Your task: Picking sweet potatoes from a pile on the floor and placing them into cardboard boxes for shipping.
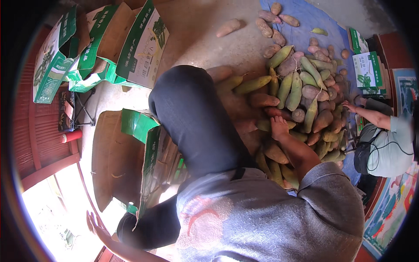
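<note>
My right hand [279, 128] lies on the pile, fingers extended over the vegetables, touching a reddish sweet potato [276, 114] and the end of a green radish [263, 125]. I see no vegetable lifted in it. Long green radishes [296, 91] and brownish-red sweet potatoes [323, 120] are heaped together around that hand. Far off at the lower left, my left hand [92, 223] is held out with its fingers apart and nothing in them. Closest to it stands an open green-and-brown cardboard box [118, 157]; my bent leg partly hides the box's right side.
Several open green-and-white cartons [142, 48] stand at the upper left. A blue sheet [325, 22] lies under part of the pile. Another person [386, 139] at the right reaches toward the heap. Flat boxes [369, 72] stand behind. One sweet potato [228, 28] lies apart on the floor.
</note>
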Motion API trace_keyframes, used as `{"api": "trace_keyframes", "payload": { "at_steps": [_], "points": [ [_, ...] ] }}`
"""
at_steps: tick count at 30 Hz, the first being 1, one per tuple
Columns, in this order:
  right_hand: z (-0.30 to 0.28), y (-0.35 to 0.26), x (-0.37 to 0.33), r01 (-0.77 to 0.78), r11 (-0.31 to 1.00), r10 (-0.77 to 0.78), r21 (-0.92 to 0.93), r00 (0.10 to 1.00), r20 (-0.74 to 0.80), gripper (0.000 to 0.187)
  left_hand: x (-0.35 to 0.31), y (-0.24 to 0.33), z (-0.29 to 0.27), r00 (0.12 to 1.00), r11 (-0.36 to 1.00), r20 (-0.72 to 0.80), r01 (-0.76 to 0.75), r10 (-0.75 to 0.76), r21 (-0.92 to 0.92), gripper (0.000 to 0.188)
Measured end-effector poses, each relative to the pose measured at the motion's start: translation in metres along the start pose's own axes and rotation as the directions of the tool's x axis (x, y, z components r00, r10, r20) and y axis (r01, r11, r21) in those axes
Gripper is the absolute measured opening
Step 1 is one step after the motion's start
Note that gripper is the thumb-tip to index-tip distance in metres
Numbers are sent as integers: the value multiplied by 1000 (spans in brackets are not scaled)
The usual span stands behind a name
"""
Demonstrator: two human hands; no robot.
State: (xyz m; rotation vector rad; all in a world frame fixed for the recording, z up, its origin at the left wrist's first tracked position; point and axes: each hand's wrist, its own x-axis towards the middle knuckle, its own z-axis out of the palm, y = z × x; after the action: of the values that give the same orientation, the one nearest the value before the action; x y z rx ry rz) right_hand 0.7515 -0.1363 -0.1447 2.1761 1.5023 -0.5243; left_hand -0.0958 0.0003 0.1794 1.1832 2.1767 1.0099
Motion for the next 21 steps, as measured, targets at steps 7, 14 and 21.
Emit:
{"api": "trace_keyframes", "payload": {
  "at_steps": [7,14,21],
  "points": [
    [-23,13,-11,-32,999,34,-17,995,97,69,11,-16,-5,1000,1000,7,26,-26,-13,52],
    [-53,-25,2,46,959,-42,281,999,-21,83,12,-14,-26,1000,999,-9,29,-29,-37,56],
    [-98,-44,82,-179,135,441,975,892,102,69,26,1,-21,990,990,57,-130,133,-51,56]
  ]
}}
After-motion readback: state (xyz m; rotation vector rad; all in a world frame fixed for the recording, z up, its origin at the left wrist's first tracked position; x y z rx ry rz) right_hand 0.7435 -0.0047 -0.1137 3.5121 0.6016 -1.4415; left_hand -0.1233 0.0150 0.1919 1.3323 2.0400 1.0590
